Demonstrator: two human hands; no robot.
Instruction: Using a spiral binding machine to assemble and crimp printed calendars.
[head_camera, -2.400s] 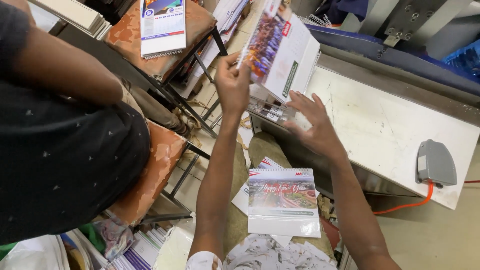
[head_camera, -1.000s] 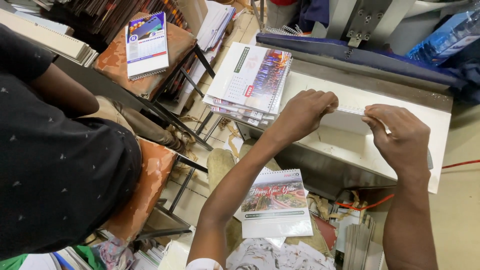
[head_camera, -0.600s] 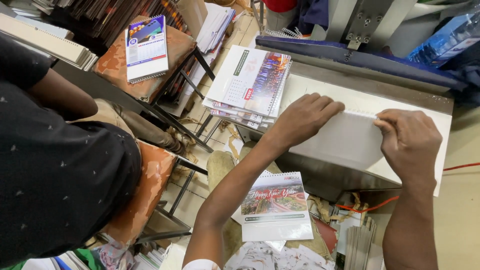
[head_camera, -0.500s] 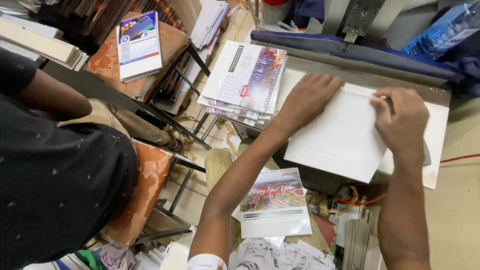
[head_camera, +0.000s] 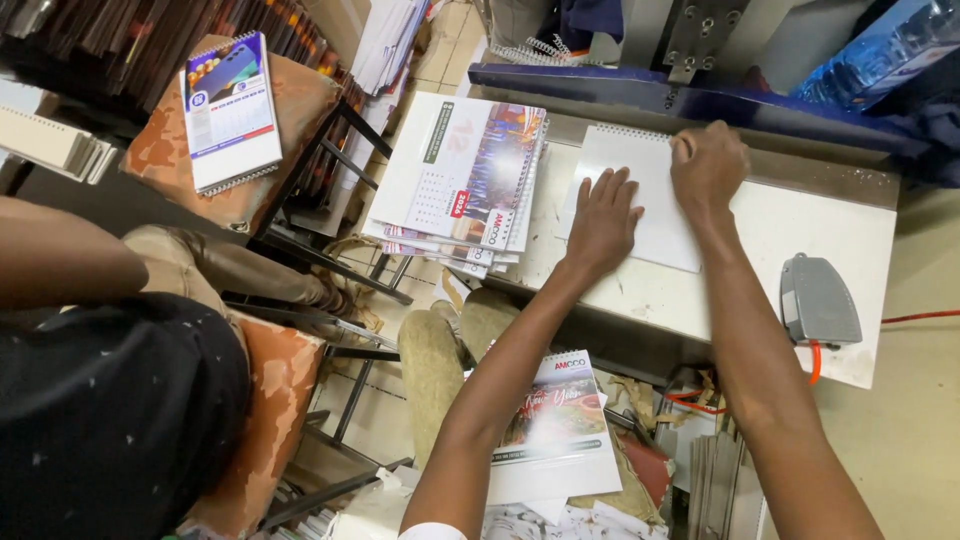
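My left hand lies flat, fingers spread, pressing on the white wire-bound pad of sheets; it grips nothing, only pins. My right hand is curled into a loose fist on the pad's upper right corner, knuckles down near the wire spine; whether it pinches an edge I cannot tell. The pad rests on the pale, scuffed work table of the machine, its coiled edge pushed up against the dark blue metal bar at the back.

Just left of the pad, touching or nearly so, sits a stack of printed spiral-bound calendars, overhanging the table's left edge. Well to the right lies a grey foot-pedal-shaped switch with an orange cable. Below the table another printed calendar lies on clutter near my legs. Further left, a blue-and-white calendar rests on a worn orange stool, and another person in a dark garment sits beside me.

My worry: the right knuckles are very close to the bar, so fingers could be caught if it comes down. The pad could also skew under uneven pressure, and a stray elbow might tip the overhanging stack off the table.
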